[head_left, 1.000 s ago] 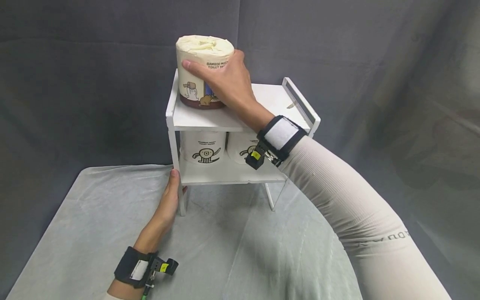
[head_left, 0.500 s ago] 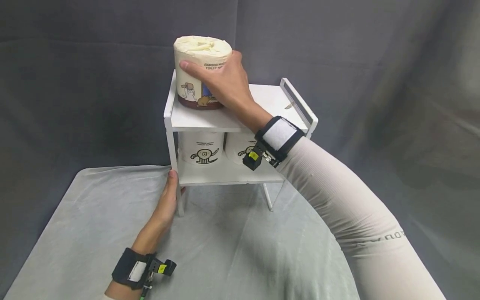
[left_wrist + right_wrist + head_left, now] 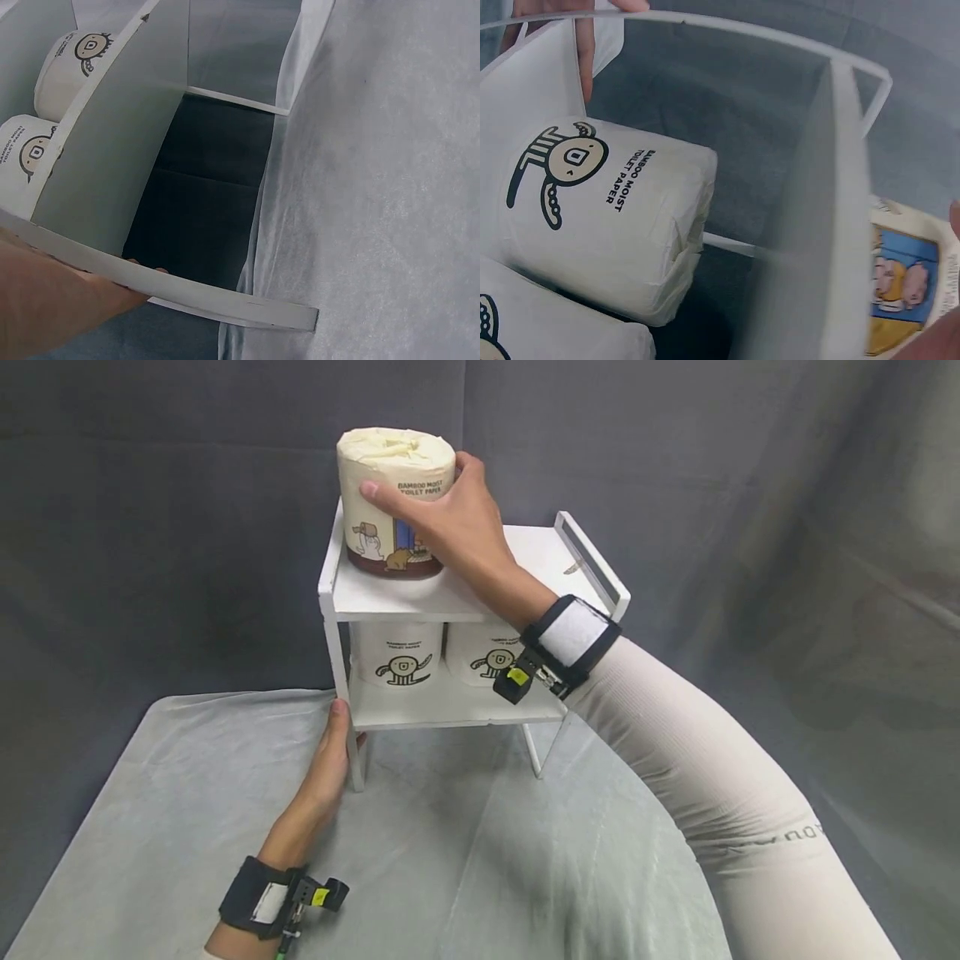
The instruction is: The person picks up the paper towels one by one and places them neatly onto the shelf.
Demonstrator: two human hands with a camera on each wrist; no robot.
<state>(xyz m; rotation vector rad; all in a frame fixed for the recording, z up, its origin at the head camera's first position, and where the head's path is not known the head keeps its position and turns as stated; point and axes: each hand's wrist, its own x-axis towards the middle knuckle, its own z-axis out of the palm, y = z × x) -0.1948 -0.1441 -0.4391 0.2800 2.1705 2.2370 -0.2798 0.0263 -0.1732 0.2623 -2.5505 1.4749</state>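
A white two-tier shelf rack (image 3: 457,723) stands on the cloth-covered table. Its left leg (image 3: 356,768) is held by my left hand (image 3: 322,768), the thumb outside and fingertips showing past the bar in the left wrist view. On the upper tier, at the left end, a cream toilet roll (image 3: 393,452) with cartoon animals stands upright. My right hand (image 3: 461,527) is loosely around its right side, thumb across the front; the other fingers are mostly hidden behind. Two white toilet rolls, a left one (image 3: 397,652) and a right one (image 3: 480,652), sit side by side on the lower tier.
Raised rails edge the upper tier, the right rail (image 3: 596,564) standing off from the roll. Grey cloth (image 3: 675,468) hangs behind. The pale table cover (image 3: 195,793) spreads around the rack's legs. Both wrists wear straps with small cameras.
My right hand has shifted slightly right relative to the cream toilet roll, its hold loosened, while the roll keeps its place on the rack. The left hand stays at the leg. The head view drifts slightly.
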